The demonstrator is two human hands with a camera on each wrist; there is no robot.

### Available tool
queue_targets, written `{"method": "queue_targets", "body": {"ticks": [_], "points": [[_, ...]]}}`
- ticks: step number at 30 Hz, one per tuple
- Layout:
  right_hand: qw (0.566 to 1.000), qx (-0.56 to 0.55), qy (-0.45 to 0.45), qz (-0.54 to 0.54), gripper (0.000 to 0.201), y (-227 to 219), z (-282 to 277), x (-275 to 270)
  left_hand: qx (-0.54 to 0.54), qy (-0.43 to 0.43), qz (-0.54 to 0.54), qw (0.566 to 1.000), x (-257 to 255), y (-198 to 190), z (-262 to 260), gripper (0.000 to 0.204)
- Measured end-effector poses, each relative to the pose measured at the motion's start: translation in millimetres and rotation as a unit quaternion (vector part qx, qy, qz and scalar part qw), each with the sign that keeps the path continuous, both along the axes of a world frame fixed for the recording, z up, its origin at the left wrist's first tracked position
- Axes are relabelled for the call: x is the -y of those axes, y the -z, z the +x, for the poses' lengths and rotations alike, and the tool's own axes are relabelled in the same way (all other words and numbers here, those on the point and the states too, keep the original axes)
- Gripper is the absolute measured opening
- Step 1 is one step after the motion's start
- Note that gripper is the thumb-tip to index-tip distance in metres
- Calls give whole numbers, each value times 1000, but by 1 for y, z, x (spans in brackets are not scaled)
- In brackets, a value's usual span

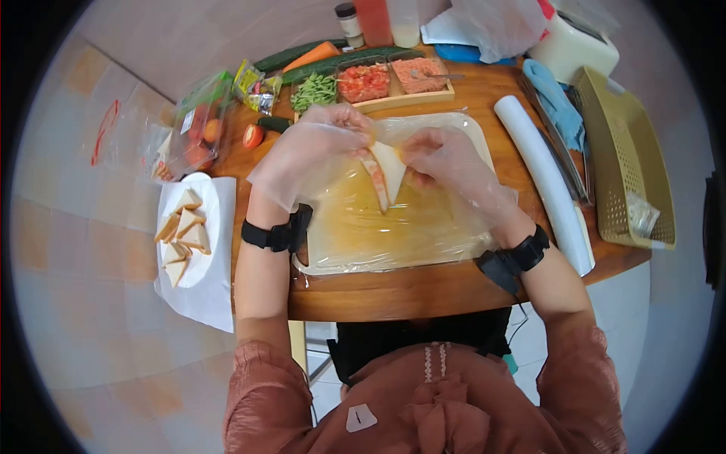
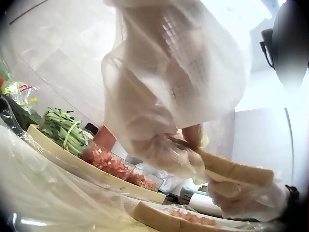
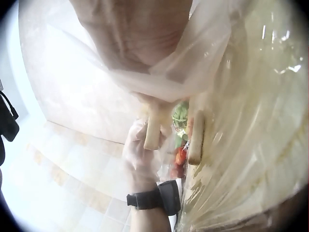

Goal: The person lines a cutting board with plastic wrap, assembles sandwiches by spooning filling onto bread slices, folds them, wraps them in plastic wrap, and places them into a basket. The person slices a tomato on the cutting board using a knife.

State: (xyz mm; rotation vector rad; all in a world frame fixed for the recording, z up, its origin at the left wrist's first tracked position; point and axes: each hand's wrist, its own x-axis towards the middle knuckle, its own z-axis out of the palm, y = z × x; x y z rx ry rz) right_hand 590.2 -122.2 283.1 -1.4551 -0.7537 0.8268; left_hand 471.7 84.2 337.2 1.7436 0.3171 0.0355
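Both hands wear clear plastic gloves and meet over the cream board (image 1: 478, 144), which is covered in plastic wrap. My left hand (image 1: 324, 144) pinches a triangular bread slice (image 1: 390, 170) at its upper left. On the opposite side, my right hand (image 1: 452, 160) holds the same slice with its fingers at the edge. In the left wrist view the slice is raised and tilted over a second bread slice (image 2: 154, 217), which lies on the wrap topped with pink chopped filling (image 2: 195, 217). The gloves partly hide the fingertips.
Behind the board, a wooden tray (image 1: 427, 98) bears shredded cucumber (image 1: 314, 92), chopped tomato (image 1: 364, 82) and pink mince with a spoon. Sandwich triangles (image 1: 193, 233) lie on a white plate (image 1: 203, 274) at left. A wrap roll (image 1: 541, 178) and an olive basket (image 1: 628, 181) are at right.
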Motion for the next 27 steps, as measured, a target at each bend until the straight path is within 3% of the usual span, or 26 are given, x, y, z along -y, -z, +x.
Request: {"method": "queue_targets", "body": {"ticks": [4, 6, 7, 8, 11, 15, 17, 21, 23, 27], "points": [[1000, -4, -15, -6, 17, 0, -5, 0, -12, -22, 14, 1000, 4, -3, -4, 15], [999, -11, 20, -25, 16, 1, -6, -1, -13, -24, 49, 998, 8, -5, -7, 16], [999, -2, 4, -31, 16, 0, -7, -2, -1, -14, 124, 992, 7, -4, -7, 18], [998, -5, 24, -50, 15, -1, -8, -2, 5, -31, 118, 993, 5, -3, -7, 18], [996, 7, 40, -76, 13, 3, -7, -3, 57, 54, 152, 985, -10, 10, -3, 20], [996, -7, 60, -59, 9, 8, -9, -6, 138, 50, 144, 979, -19, 21, -7, 16], [996, -8, 56, -69, 8, 6, -11, -7, 37, 79, 153, 984, -21, 15, -3, 17], [995, -6, 55, -86, 7, 8, -8, -8, 109, 105, 223, 963, -25, 15, -8, 20], [996, -16, 56, -71, 7, 12, -9, -8, 28, 81, 138, 987, -25, 16, -1, 23], [996, -17, 56, -63, 7, 13, -9, -8, 46, 91, 173, 980, -26, 19, -2, 25]]}}
